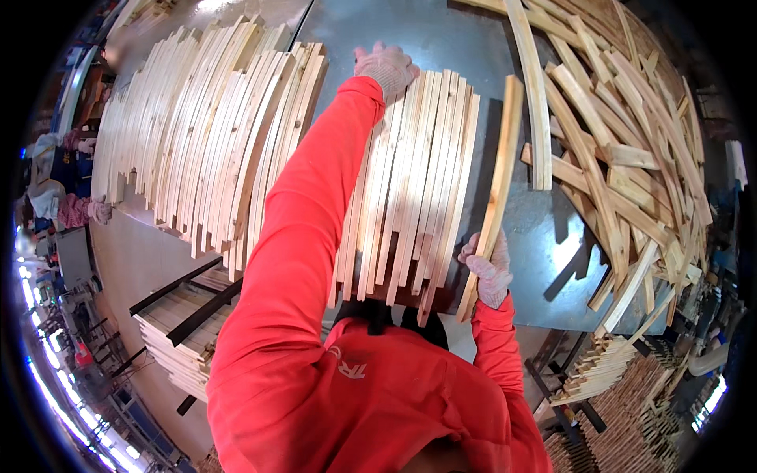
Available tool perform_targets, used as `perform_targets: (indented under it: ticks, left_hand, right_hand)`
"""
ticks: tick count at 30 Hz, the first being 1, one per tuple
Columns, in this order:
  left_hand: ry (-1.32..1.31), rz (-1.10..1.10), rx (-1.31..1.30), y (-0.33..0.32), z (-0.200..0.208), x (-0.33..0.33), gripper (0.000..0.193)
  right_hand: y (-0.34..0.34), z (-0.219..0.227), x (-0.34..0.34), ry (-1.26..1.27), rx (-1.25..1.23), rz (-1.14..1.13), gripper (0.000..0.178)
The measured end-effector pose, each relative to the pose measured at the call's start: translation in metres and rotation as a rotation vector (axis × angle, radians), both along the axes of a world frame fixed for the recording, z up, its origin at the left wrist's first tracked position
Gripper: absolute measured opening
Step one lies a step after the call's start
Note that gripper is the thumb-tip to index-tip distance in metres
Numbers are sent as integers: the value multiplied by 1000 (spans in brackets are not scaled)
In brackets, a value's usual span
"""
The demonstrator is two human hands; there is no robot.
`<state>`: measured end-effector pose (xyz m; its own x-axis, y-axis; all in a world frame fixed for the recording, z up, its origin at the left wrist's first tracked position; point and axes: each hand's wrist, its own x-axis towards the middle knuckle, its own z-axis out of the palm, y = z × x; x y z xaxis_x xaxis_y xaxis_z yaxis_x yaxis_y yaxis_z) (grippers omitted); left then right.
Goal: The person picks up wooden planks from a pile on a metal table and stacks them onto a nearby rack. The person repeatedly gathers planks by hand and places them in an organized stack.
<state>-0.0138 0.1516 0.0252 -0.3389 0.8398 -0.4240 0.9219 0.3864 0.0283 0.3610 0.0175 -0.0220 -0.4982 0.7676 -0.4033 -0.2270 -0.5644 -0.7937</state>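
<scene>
My left hand (385, 66), in a pale knit glove, reaches to the far end of the middle row of wooden strips (414, 173). Its fingers are spread, and it rests at the row's far left corner. These strips lie side by side, with uneven near ends jutting past the table edge. My right hand (492, 272), gloved too, is closed around the near part of a single wooden strip (502, 158). That strip points away from me, right of the row and apart from it.
A second, wider row of strips (189, 118) covers the left of the grey metal table (505, 229). At the right lies a jumbled heap of strips (623, 158), with one long strip (536, 102) beside it. Stacked wood (177, 355) stands on the floor below left, near black bars (205, 307).
</scene>
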Motion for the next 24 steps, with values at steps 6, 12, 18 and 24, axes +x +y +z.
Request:
perform_targets:
  ticks: [6,12,18,24]
  left_hand:
    - [45,-67,510,-59,-26,15,40]
    - [-148,-152,237,-117,-16,65,27]
    - [11,-57,448,-69,-19,7,43]
    - [200,-359,21,-50,7,7,44]
  right_hand:
    - [-10,32,-6,71,147,-15,80]
    - [-6,52,-46,-7,94,182,77]
    - [-19,53,-35,356,-216,37,89]
    - [-39,65,-23,253,-126,-19,94]
